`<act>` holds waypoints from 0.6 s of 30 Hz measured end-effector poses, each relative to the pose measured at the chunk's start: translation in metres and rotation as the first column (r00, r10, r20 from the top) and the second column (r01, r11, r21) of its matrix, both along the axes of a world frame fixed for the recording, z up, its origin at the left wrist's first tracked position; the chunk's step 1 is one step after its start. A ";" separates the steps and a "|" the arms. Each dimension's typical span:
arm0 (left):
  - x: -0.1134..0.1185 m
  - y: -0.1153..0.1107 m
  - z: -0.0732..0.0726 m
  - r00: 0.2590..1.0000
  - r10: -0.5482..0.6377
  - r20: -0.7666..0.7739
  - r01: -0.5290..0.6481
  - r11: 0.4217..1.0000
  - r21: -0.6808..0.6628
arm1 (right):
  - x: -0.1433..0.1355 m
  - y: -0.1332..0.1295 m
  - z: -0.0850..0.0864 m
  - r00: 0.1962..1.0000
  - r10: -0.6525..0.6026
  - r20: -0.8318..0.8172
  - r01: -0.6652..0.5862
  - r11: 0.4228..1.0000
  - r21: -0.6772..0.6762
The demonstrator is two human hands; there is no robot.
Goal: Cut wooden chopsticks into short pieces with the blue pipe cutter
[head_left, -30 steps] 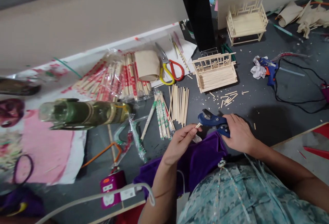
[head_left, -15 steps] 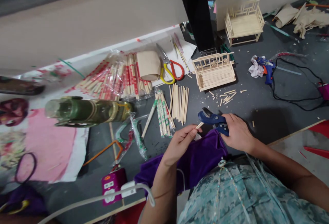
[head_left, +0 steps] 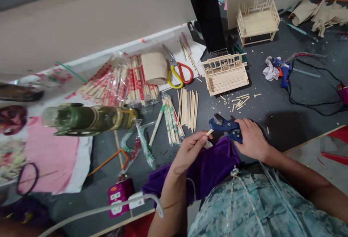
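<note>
Pinched in the fingers of my left hand [head_left: 193,146] are short wooden sticks [head_left: 209,132], their tips poking out toward the right. My right hand [head_left: 252,140] grips the handles of a blue pair of cutters [head_left: 223,125], whose jaws are spread close beside the stick tips. A purple cloth [head_left: 214,168] lies under both hands at the table edge. Beyond them is a row of bare sticks [head_left: 189,108], with small cut pieces [head_left: 240,102] to its right. Behind those pieces stands a small bench made of sticks [head_left: 227,77].
A larger stick bench [head_left: 258,21] stands at the back right, near a blue glue gun [head_left: 284,74] with a black cord. Scissors [head_left: 178,72], wrapped chopsticks [head_left: 122,81], a green bottle [head_left: 89,119] and a purple power socket [head_left: 120,197] occupy the left. A phone [head_left: 208,17] leans upright behind.
My left hand has shifted very slightly left, and the stick tips now sit a little farther from the cutters. The view has moved slightly; the rest looks the same.
</note>
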State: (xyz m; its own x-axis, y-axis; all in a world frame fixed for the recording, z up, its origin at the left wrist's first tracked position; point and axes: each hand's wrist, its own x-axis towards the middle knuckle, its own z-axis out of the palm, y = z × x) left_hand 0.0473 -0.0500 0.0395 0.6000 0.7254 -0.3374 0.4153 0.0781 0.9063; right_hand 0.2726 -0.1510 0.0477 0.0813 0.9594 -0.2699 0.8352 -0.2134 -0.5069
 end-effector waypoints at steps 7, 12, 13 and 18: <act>0.001 -0.001 0.001 1.000 0.005 0.007 -0.004 0.999 -0.042 | -0.002 -0.002 -0.001 1.000 0.017 -0.006 -0.017 0.999 0.031; 0.002 -0.002 0.003 1.000 0.011 0.013 -0.010 0.999 -0.046 | -0.003 -0.004 -0.002 1.000 0.003 -0.020 -0.001 0.998 0.065; 0.002 -0.002 0.003 1.000 0.009 0.013 -0.008 0.999 -0.048 | -0.003 -0.004 -0.002 1.000 0.003 -0.029 -0.001 0.998 0.062; 0.001 -0.002 0.001 1.000 0.006 0.020 -0.005 0.999 -0.043 | -0.004 -0.003 0.000 0.996 -0.005 -0.084 0.007 1.000 0.026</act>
